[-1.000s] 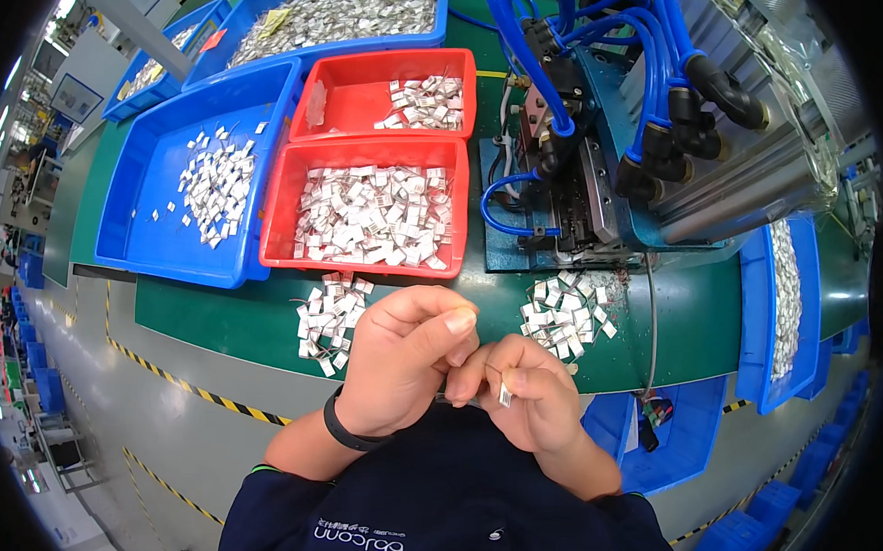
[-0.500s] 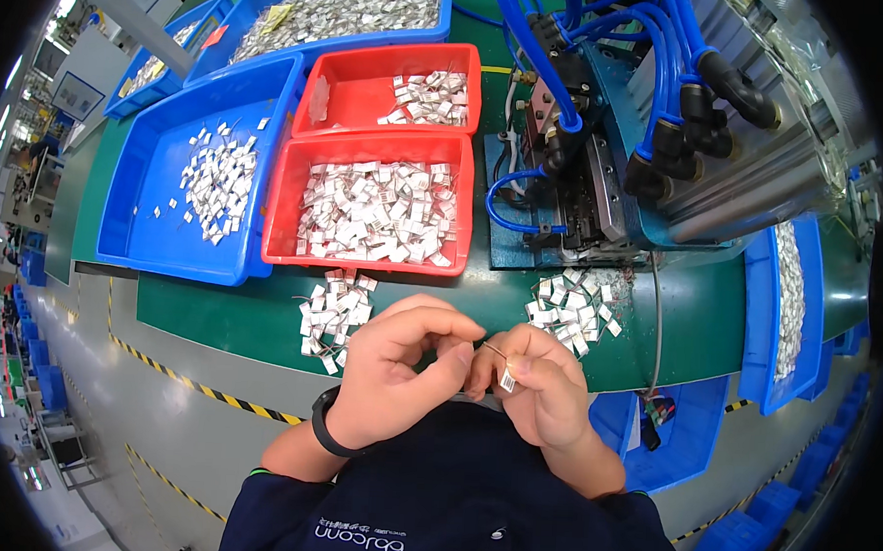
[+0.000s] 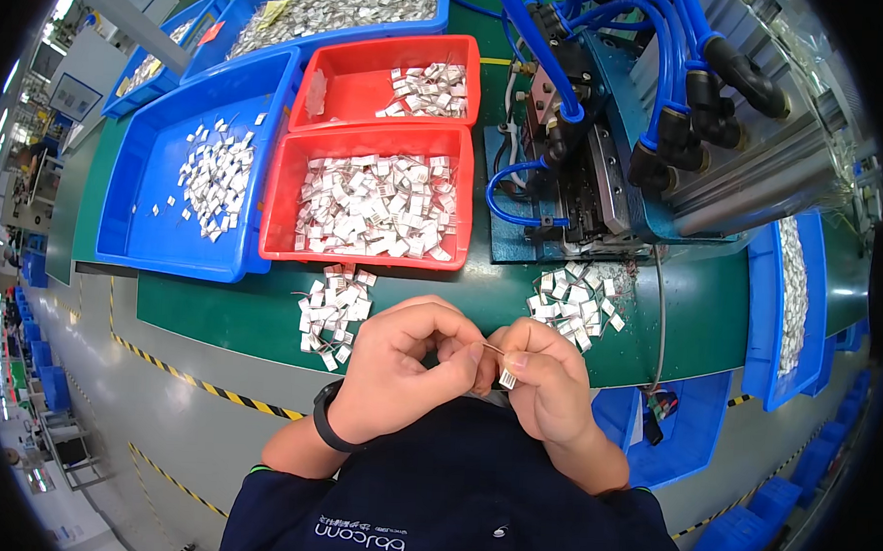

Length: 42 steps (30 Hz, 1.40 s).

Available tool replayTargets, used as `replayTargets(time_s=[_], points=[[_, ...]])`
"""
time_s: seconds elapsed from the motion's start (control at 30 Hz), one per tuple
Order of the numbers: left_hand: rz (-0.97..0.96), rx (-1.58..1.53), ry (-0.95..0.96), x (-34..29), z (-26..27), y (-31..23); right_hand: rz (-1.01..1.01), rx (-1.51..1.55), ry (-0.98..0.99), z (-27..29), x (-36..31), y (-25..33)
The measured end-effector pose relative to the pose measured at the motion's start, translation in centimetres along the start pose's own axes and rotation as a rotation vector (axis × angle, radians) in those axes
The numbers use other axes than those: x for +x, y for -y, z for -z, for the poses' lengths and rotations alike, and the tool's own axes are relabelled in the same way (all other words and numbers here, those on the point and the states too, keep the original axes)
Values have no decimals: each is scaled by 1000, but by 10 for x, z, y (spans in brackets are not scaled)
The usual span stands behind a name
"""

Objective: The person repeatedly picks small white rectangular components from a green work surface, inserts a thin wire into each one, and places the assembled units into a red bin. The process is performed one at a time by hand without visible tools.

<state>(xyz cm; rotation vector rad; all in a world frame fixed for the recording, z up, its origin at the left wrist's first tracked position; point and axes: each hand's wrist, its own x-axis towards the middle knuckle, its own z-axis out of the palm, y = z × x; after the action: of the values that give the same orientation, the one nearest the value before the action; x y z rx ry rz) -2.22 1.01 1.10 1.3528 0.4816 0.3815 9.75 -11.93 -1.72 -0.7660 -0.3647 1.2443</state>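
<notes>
Head view: nearest, just above the dark shirt (image 3: 452,478), the right hand (image 3: 552,387) pinches a small white connector (image 3: 507,379) between thumb and fingers, its thin wire (image 3: 493,348) reaching toward the left hand (image 3: 398,367). The left hand's thumb and forefinger are brought together at the wire's far end; whether they grip it, I cannot tell. Handling this well would likely mean firm support on the connector's body, a light touch on the wire, and any pull kept in line with it. Beyond, on the green counter (image 3: 233,316), lie loose pieces in a left pile (image 3: 327,315) and a right pile (image 3: 578,307); farther back stand the nearer red bin (image 3: 363,259), then the farther red bin (image 3: 351,84), with a blue-tubed machine (image 3: 613,189) to their right.
</notes>
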Motion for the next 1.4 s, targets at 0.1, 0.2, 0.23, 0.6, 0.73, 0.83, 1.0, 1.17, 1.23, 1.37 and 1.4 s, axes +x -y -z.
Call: replayTargets(time_s=[0.1, 0.2, 0.23, 0.6, 0.73, 0.83, 1.0, 1.17, 1.23, 1.37, 1.4], points=[[19, -22, 2, 0, 0, -1, 5, -17, 1, 1, 0, 0], [23, -25, 7, 0, 2, 1, 6, -20, 1, 1, 0, 0], [23, -21, 8, 0, 2, 2, 7, -19, 2, 1, 0, 0], [-77, 82, -253, 5, 7, 5, 102, 105, 73, -4, -4, 2], [-70, 42, -247, 0, 1, -2, 37, 168, 17, -1, 2, 2], [-14, 71, -238, -2, -1, -3, 7, 179, -19, -3, 1, 4], [-124, 178, -148, -1, -2, 0, -3, 179, -20, 1, 3, 1], [-185, 68, -71, 1, -6, 3, -44, 204, -21, 0, 4, 3], [-125, 80, -18, 0, -3, -2, -61, 223, -22, 0, 3, 4], [-129, -82, -16, -6, -1, 7, -117, 245, -40, -3, 3, 6], [-80, -217, -21, -7, -7, 3, -112, 198, -66, -4, 2, 4]])
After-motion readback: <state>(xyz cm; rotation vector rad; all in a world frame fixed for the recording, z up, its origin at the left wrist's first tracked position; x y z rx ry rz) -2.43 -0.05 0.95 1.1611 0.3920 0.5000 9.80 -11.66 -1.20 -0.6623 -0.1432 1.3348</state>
